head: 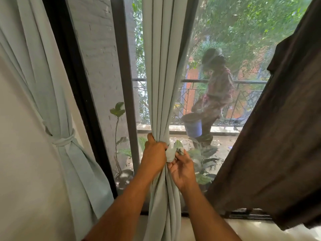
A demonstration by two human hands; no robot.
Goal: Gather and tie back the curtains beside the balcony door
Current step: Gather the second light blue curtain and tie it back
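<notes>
A: Hanging at twelve o'clock, the gathered curtain (160, 70) narrows into the left hand (153, 156), whose fingers are curled tight round the bunch.

B: And the right hand (182, 168)?

A: At three o'clock of it, pinching the pale tie (170, 153). She should probably keep the bunch squeezed while wrapping. No readable writing.
</notes>
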